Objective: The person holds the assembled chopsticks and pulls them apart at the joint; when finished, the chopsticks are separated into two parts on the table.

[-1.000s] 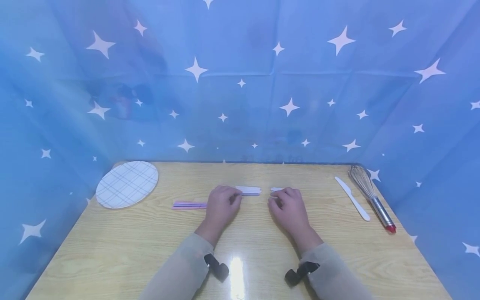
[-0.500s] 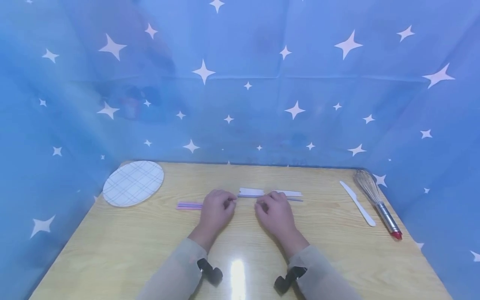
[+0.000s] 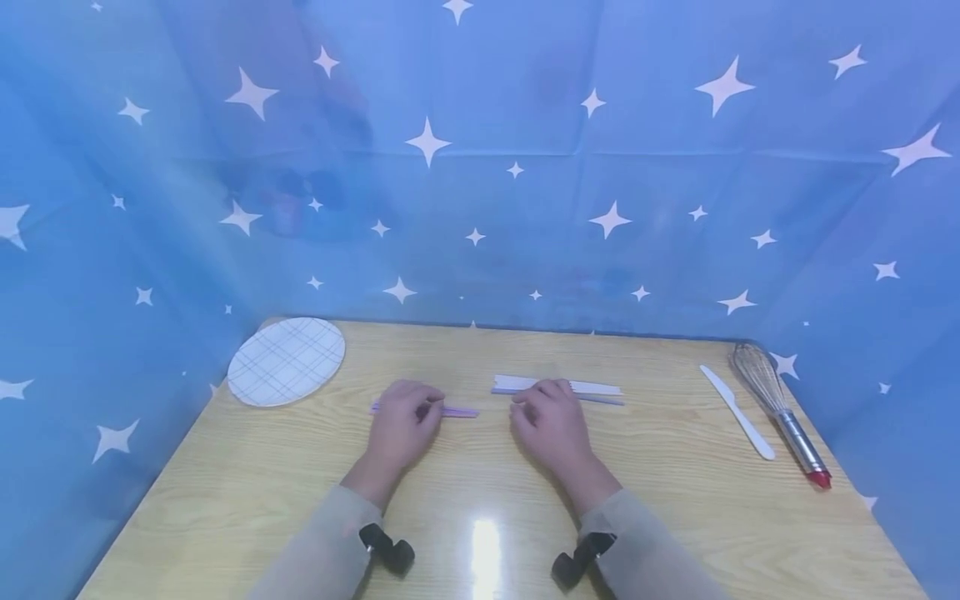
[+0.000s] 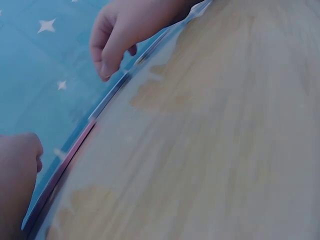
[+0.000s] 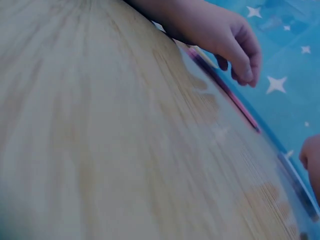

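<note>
My left hand is over a thin pink-and-purple bundle of sticks, which shows on both sides of it. In the right wrist view the same hand has loosely bent fingers hanging above the pink sticks, with nothing visibly gripped. My right hand is at the near side of a row of flat white strips with a purple stick along its front. Seen from the left wrist, its thumb and fingers hang loosely curved and appear to hold nothing. The right hand covers the middle of the row.
A round plaid mat lies at the table's far left. On the right are a white plastic knife and a wire whisk with a red end. A blue star-patterned curtain stands behind the wood-grain table.
My right hand moved left as the gap between the white strips closed. My left hand left the white strips and moved left over the pink-and-purple sticks. The head view turned slightly left.
</note>
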Motion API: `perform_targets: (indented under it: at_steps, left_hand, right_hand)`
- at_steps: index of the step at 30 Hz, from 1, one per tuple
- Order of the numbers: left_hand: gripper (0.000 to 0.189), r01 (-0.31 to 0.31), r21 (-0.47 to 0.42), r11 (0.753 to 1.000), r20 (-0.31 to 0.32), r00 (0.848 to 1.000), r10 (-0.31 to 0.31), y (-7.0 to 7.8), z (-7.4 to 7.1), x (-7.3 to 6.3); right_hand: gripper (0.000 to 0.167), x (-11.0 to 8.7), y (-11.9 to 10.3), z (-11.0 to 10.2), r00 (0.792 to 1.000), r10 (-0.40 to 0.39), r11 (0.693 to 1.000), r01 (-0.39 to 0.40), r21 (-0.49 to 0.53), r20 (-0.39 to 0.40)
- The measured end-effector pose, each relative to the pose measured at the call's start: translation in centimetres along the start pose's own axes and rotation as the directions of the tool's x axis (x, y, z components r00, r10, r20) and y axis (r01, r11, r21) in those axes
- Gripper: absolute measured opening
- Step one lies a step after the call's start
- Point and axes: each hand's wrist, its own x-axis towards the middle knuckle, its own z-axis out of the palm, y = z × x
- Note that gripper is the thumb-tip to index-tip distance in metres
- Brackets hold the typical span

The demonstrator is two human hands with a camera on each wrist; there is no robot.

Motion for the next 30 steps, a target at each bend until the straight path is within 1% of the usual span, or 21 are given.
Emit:
perform_targets:
  at_steps: [4,7,11,15,18,21,25,30]
  left_hand:
    - [0.011,0.023,-0.002,1.000,0.018,1.000,-0.023,-1.3,-1.6,-0.4]
    - [0.013,0.023,0.014,1.000,0.027,0.999,-0.023,-2.2,-2.4,-0.7]
    - [0.016,0.070,0.023,0.997,0.037,0.997,-0.071,-3.0,-3.0,-0.9]
    - [0.023,0.135,0.001,0.991,0.094,0.986,-0.135,-3.4,-3.1,-1.0]
    - [0.028,0.166,-0.019,0.986,0.146,0.976,-0.162,-3.5,-3.2,-0.8]
    - [0.031,0.198,-0.031,0.980,0.188,0.964,-0.189,-3.7,-3.5,-0.6]
    - [0.030,0.210,-0.032,0.977,0.238,0.951,-0.196,-4.1,-4.0,-0.4]
    - [0.022,0.174,-0.023,0.984,0.256,0.953,-0.163,-4.8,-4.2,-0.3]
  right_hand:
    - [0.007,0.3,-0.7,0.7,0.999,-0.029,0.999,0.029,0.017,0.016]
    - [0.004,0.4,-1.2,1.2,0.999,-0.043,0.999,0.043,0.013,0.000]
    - [0.004,0.7,-2.2,1.7,0.999,-0.051,0.998,0.051,0.021,0.011]
    - [0.004,1.1,-3.2,2.2,0.998,-0.037,0.999,0.036,0.014,0.059]
    - [0.007,1.3,-3.7,2.8,0.996,-0.026,1.000,0.027,-0.005,0.088]
    - [0.009,1.5,-4.0,3.3,0.995,-0.034,0.999,0.035,-0.006,0.096]
    - [0.011,1.6,-4.2,3.7,0.994,-0.044,0.999,0.045,-0.002,0.102]
    - [0.015,1.5,-4.2,3.9,0.987,-0.035,0.999,0.038,-0.016,0.157]
